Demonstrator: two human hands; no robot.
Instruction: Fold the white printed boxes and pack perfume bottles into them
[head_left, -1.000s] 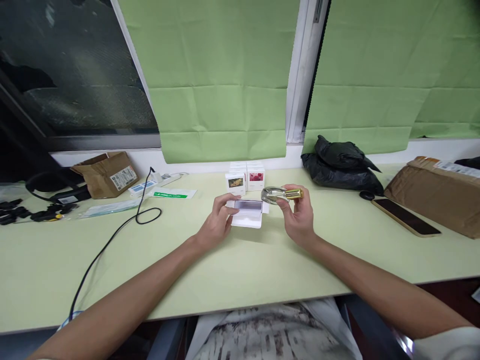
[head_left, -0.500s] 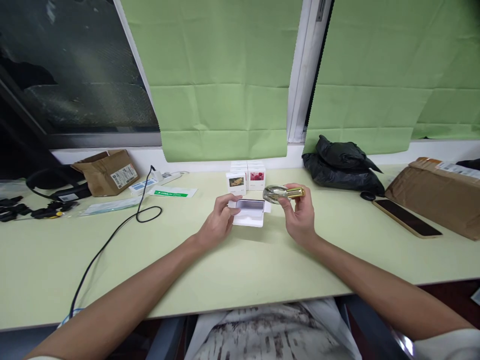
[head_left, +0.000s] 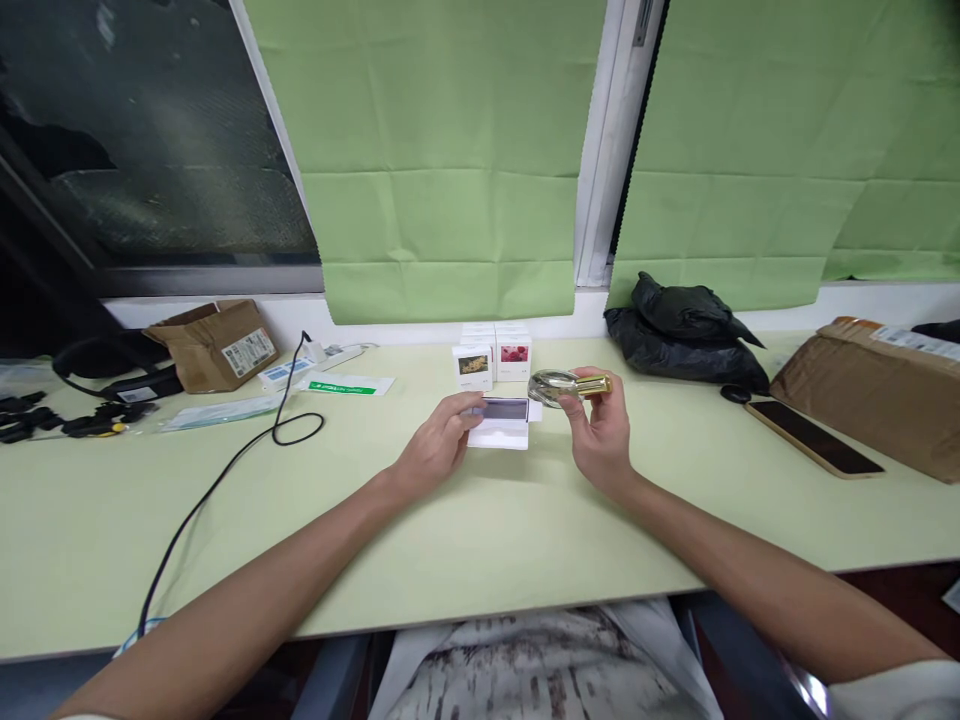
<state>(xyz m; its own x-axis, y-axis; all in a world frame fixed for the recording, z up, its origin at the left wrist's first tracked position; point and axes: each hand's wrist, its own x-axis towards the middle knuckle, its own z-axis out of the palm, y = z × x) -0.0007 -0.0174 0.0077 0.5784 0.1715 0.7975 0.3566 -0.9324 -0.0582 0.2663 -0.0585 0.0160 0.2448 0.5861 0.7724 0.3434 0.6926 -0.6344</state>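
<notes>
My left hand is closed on the left side of a small white carton, whose open end faces me and shows a dark inside. In my right hand is a clear glass perfume bottle with a gold cap. The fingers and thumb grip it near the cap, and the bottle lies sideways with its glass end toward the carton. The glass end is close to the carton's upper right flap; whether they touch I cannot tell. Just behind stand several small white boxes with printed pictures, among them a pink-pictured box and a yellow-pictured box.
On the right lie a black plastic bag, a phone and a brown package. To the left are an opened cardboard box, a black cable and a green-and-white packet. The pale table ends near my lap.
My left fingers have shifted slightly on the carton, whose front flap appears tilted a little differently. The perfume bottle has moved very slightly right with my right hand.
</notes>
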